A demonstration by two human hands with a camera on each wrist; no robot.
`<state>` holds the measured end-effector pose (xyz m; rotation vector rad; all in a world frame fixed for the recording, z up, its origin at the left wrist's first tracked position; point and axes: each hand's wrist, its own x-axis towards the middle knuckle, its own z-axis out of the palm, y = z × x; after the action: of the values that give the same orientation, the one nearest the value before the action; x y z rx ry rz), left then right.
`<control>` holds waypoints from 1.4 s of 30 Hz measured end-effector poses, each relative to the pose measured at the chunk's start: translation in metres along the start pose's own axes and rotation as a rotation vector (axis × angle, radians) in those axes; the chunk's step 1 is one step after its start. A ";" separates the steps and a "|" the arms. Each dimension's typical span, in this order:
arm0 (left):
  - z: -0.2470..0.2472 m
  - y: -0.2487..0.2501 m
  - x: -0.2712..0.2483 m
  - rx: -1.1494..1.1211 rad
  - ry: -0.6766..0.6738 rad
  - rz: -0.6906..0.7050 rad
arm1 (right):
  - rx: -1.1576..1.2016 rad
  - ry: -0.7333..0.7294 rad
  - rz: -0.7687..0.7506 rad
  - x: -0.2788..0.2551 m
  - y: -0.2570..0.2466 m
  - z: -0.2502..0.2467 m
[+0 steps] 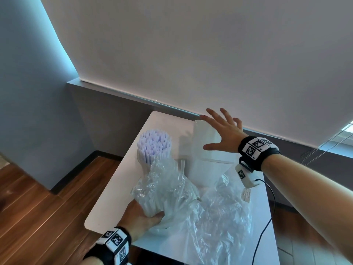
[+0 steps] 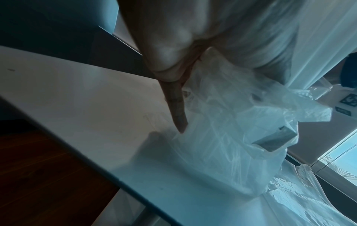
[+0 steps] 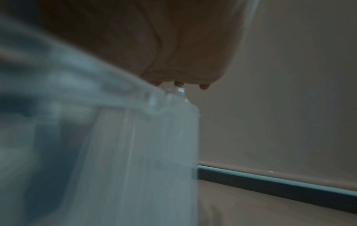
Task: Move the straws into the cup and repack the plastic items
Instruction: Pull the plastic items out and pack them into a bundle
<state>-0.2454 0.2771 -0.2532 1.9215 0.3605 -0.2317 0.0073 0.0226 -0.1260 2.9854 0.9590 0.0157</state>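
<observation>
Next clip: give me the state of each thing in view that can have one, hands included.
Left hand: grips the bagged end of the straw bundle.
Right hand: fingers spread, at the top of the clear container, holding nothing.
Straw bundle: tilted up, top end out of its bag.
Straw bag: crumpled, pushed partway down.
Clear container: upright on the table.
Loose plastic bag: crumpled on the table.

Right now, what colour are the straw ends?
Pale lilac-white straws, clearest in the head view.

The straws' (image 1: 154,146) lower ends are hidden in crumpled wrap (image 1: 166,186). The right wrist view is blurred. The counter's (image 1: 114,188) near edge is cut off.
</observation>
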 end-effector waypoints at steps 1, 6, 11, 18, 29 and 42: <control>0.000 -0.001 0.000 0.002 0.000 -0.002 | 0.010 -0.009 0.004 -0.001 0.003 -0.001; 0.001 0.001 0.000 0.010 -0.010 0.018 | 0.170 0.065 -0.031 0.004 0.018 0.006; 0.001 -0.002 0.001 0.016 -0.001 0.027 | 0.224 0.075 0.015 0.001 0.020 0.000; 0.001 0.000 0.000 0.002 -0.028 0.027 | 0.123 0.130 0.097 -0.015 -0.004 -0.015; -0.016 0.005 -0.015 -0.076 -0.138 0.003 | 0.641 -0.247 0.074 -0.125 -0.133 0.005; -0.017 0.028 -0.022 -0.157 -0.127 0.141 | 0.890 -0.067 -0.016 -0.112 -0.156 0.052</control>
<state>-0.2560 0.2803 -0.2155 1.7590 0.1529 -0.2248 -0.1735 0.0840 -0.1800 3.7003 1.2298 -0.6819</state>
